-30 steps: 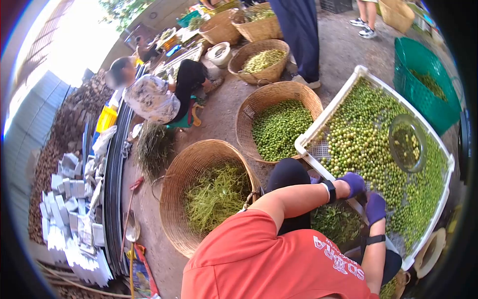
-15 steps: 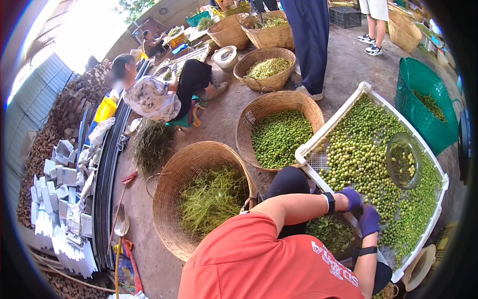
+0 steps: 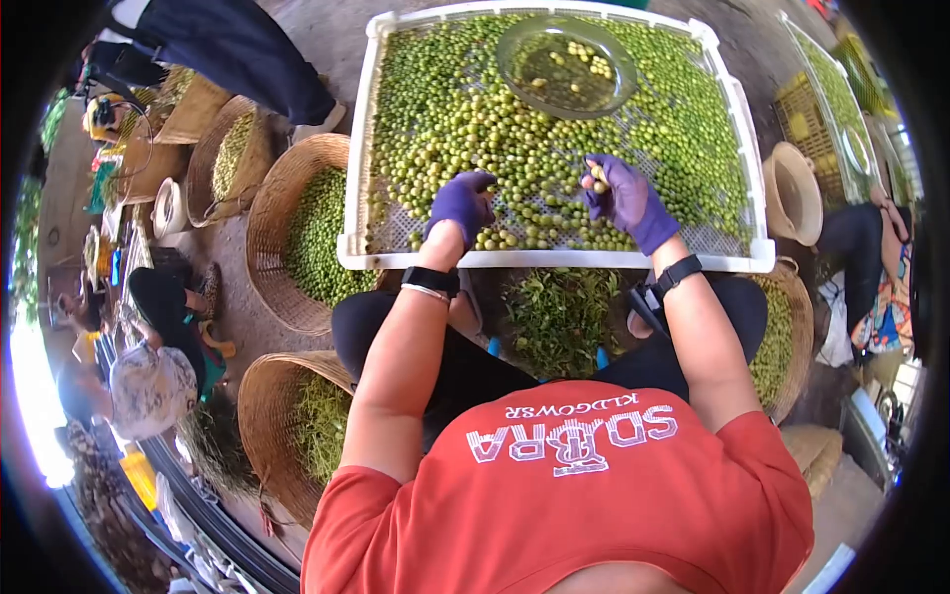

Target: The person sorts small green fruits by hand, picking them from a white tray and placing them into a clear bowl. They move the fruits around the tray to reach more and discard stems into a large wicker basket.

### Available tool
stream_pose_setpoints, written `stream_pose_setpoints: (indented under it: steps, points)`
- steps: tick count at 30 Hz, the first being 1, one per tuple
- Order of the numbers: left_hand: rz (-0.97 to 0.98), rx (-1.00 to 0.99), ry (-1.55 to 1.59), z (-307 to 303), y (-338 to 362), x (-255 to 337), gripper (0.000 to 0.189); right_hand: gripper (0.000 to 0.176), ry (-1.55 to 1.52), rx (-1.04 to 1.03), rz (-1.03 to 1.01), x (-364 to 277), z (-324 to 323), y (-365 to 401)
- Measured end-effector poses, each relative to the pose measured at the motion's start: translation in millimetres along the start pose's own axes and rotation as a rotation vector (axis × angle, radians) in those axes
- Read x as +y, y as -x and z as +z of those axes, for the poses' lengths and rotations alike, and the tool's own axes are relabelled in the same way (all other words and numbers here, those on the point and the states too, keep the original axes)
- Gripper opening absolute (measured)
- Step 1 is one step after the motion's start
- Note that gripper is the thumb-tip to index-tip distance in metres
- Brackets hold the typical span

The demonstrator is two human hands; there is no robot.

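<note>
A white plastic tray (image 3: 554, 260) with a mesh bottom holds many round green and yellowish fruits (image 3: 485, 129). My left hand (image 3: 462, 205), in a purple glove, is over the tray's front left part with its fingers curled down by the fruits; whether it holds any is hidden. Farther right, my right hand (image 3: 625, 201), also gloved in purple, pinches a pale yellowish fruit (image 3: 599, 174) between thumb and fingers. A clear round bowl (image 3: 567, 67) with some yellow fruits in it rests on the fruits at the back of the tray.
Below the tray's front edge lie green leaves and stems (image 3: 562, 322). Woven baskets (image 3: 267, 223) stand at the left, one with green fruits. A beige bucket (image 3: 792, 193) is at the right. Seated people are at both sides; someone in dark trousers (image 3: 233, 54) stands at the back left.
The view has swung to the right, so the tray is now straight ahead. My hands, close together before at the tray's edge, are now apart over the fruits.
</note>
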State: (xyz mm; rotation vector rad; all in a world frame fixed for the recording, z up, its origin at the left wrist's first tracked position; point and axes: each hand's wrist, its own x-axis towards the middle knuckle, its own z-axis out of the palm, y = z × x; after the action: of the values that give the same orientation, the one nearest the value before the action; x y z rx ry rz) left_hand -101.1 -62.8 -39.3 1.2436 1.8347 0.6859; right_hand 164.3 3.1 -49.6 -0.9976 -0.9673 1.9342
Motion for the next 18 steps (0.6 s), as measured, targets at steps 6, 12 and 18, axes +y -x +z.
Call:
stream_pose_setpoints:
  steps: [6, 12, 18]
  points:
    - [0.439, -0.281, -0.524, 36, 0, -7, 0.029, 0.013, 0.919, -0.092, -0.288, 10, 20, 2]
    - [0.386, -0.434, -0.805, 48, 10, 16, 0.024, 0.012, 1.579, -0.249, -0.502, 51, 40, 2]
    - [0.211, -0.45, -0.736, 50, 12, 5, 0.029, 0.02, 1.503, -0.253, -0.484, 44, 35, 14]
